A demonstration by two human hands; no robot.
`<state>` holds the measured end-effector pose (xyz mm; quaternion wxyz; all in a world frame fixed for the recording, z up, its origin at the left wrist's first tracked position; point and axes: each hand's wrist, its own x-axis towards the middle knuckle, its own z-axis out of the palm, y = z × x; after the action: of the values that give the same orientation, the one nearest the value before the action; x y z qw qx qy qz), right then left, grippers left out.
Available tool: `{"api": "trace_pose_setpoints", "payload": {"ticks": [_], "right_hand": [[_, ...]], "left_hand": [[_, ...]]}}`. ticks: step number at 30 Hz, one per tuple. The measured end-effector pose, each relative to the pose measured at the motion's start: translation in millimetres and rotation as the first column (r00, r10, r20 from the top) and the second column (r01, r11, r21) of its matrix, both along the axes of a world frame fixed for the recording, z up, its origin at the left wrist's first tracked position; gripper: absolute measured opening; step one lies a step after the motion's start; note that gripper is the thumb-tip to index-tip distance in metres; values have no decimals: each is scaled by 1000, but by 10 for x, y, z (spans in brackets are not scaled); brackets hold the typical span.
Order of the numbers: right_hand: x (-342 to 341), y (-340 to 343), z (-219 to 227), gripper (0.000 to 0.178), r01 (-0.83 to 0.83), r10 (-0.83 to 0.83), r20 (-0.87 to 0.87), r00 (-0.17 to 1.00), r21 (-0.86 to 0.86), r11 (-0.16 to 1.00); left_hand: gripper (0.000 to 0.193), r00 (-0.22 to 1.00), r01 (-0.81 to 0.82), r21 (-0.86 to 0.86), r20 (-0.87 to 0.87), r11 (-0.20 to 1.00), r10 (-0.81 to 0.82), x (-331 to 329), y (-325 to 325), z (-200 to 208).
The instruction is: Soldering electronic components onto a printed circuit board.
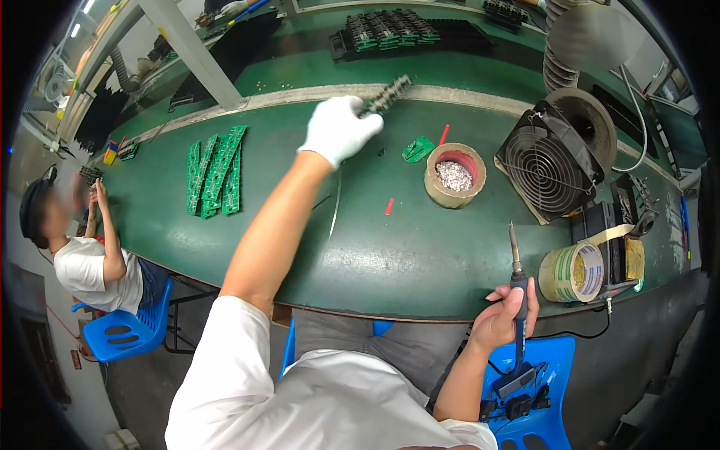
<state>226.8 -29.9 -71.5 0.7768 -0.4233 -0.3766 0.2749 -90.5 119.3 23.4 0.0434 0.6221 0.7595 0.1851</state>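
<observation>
My left hand (341,129), in a white glove, is stretched out over the far part of the green bench. It grips one end of a narrow circuit board strip (390,95) covered with dark parts. My right hand (504,313) is bare and wrapped round the dark handle of a soldering iron (517,277) near the front edge, its metal tip pointing up and away. Several green circuit board strips (217,172) lie side by side on the bench, left of my left arm. Many populated boards (390,30) are stacked on a black tray at the back.
A round container (454,176) of silvery bits stands right of centre, beside a green board scrap (418,149). Further right are a black fan (546,163), a duct (592,124) and a tape roll (571,273). A co-worker (97,255) sits at the left. A blue chair (544,390) holds power adapters.
</observation>
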Motion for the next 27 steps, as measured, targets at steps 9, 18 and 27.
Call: {"api": "trace_pose_setpoints", "payload": {"ticks": [9, 18, 27], "right_hand": [[-233, 14, 211, 58, -81, 93, 207, 974, -66, 995], [-112, 94, 206, 65, -301, 304, 571, 763, -102, 948], [-106, 62, 203, 64, -284, 325, 576, 750, -163, 945]], "left_hand": [[52, 742, 439, 193, 473, 878, -475, 31, -1318, 149], [47, 672, 600, -119, 611, 791, -418, 175, -1524, -139], [34, 852, 407, 151, 293, 901, -434, 289, -1852, -288]]}}
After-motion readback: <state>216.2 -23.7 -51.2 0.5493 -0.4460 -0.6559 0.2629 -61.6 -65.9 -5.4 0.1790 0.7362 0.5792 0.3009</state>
